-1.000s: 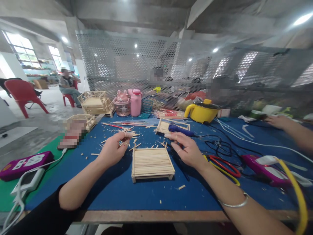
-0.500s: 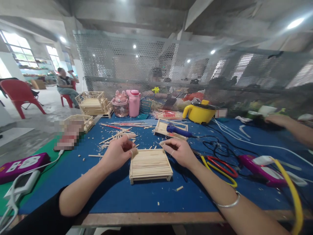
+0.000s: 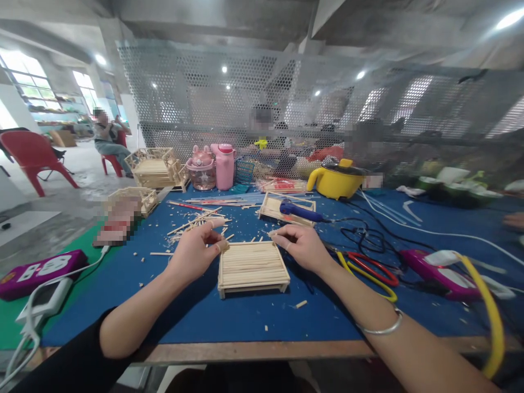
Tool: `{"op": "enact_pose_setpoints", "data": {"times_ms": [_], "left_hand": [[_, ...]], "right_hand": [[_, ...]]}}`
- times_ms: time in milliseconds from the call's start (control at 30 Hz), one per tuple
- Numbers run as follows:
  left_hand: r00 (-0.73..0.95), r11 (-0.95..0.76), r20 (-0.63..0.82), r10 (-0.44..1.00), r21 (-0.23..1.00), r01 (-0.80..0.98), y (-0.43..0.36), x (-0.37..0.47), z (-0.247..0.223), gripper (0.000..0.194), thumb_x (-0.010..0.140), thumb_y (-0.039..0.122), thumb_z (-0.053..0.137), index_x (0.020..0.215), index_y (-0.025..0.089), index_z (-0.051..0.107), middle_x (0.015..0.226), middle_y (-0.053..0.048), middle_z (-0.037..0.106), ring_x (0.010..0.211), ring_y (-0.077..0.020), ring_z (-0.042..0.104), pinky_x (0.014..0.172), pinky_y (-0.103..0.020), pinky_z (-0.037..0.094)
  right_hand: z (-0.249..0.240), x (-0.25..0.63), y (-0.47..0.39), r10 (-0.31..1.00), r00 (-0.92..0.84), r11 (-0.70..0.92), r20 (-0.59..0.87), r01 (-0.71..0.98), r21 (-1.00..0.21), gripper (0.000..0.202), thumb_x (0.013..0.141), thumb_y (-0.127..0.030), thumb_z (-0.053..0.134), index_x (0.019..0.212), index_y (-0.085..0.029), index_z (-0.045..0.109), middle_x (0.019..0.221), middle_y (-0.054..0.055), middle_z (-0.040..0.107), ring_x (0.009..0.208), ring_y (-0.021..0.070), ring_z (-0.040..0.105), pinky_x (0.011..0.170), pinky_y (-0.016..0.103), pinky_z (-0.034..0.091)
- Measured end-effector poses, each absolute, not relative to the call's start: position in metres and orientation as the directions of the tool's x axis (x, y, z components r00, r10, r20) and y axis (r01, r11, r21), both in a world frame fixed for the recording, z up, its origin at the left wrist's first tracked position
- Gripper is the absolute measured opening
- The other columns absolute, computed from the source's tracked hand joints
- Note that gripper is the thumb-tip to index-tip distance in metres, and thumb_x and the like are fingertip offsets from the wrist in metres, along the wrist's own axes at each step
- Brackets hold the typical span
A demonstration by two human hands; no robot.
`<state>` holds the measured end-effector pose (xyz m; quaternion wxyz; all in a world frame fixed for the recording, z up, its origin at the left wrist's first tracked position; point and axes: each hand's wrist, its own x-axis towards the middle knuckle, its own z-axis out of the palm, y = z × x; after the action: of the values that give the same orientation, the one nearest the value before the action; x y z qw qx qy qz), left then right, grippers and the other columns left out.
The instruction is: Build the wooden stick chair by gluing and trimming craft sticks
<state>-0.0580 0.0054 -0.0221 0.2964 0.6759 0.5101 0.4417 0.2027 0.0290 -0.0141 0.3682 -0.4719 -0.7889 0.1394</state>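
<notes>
On the blue table mat, a small slatted stand of pale wooden sticks (image 3: 254, 266) rests on short legs directly before me. My left hand (image 3: 198, 248) has thumb and fingers closed at its far left corner. At the far right corner, my right hand (image 3: 301, 246) pinches with thumb and forefinger; the exact grip there is partly hidden. Loose wooden sticks (image 3: 198, 222) and cut bits lie beyond my left hand. A blue hot glue gun (image 3: 301, 209) lies across another stick frame (image 3: 270, 206) behind the stand.
Red-and-yellow-handled pliers (image 3: 370, 270) and black cables lie to the right, near a purple power strip (image 3: 440, 275). A yellow pot (image 3: 338, 180), a pink jug (image 3: 225, 166) and stick models (image 3: 158, 169) stand at the back. A phone (image 3: 118, 221) lies left.
Both hands stay at the stand's far corners, with slight finger movement. The view has shifted a little. At the far right, another person's arm has mostly drawn out of view.
</notes>
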Motion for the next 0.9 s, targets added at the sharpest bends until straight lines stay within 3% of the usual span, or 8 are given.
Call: {"op": "enact_pose_setpoints", "data": {"times_ms": [167, 600, 900], "left_hand": [[0.017, -0.251, 0.265, 0.964, 0.89, 0.381, 0.0039, -0.0548, -0.0263, 0.056, 0.071, 0.029, 0.064, 0.124, 0.017, 0.052, 0.076, -0.001, 0.069, 0.072, -0.0166, 0.065, 0.073, -0.032, 0.049], [-0.059, -0.191, 0.276, 0.959, 0.791, 0.582, -0.0035, -0.0517, -0.0198, 0.06, 0.073, 0.031, 0.061, 0.13, 0.021, 0.048, 0.079, 0.001, 0.071, 0.074, -0.0177, 0.062, 0.077, -0.033, 0.044], [-0.019, -0.227, 0.272, 0.962, 0.838, 0.495, -0.0012, -0.0546, -0.0228, 0.065, 0.073, 0.029, 0.062, 0.134, 0.019, 0.044, 0.083, 0.0, 0.071, 0.079, -0.0173, 0.063, 0.08, -0.032, 0.045]], "right_hand": [[-0.0154, 0.201, 0.0283, 0.85, -0.27, 0.51, 0.453, 0.639, -0.576, 0.02, 0.081, -0.034, 0.059, 0.076, -0.018, 0.071, 0.077, 0.004, 0.072, 0.068, 0.0169, 0.063, 0.063, 0.027, 0.046], [-0.0151, 0.198, 0.026, 0.782, -0.303, 0.591, 0.545, 0.637, -0.495, 0.021, 0.083, -0.032, 0.058, 0.068, -0.018, 0.065, 0.071, 0.003, 0.061, 0.069, 0.0158, 0.055, 0.066, 0.029, 0.042], [-0.0156, 0.1999, 0.0269, 0.804, -0.299, 0.567, 0.514, 0.647, -0.51, 0.021, 0.083, -0.034, 0.057, 0.076, -0.018, 0.069, 0.073, 0.003, 0.063, 0.067, 0.0157, 0.055, 0.065, 0.029, 0.043]]}}
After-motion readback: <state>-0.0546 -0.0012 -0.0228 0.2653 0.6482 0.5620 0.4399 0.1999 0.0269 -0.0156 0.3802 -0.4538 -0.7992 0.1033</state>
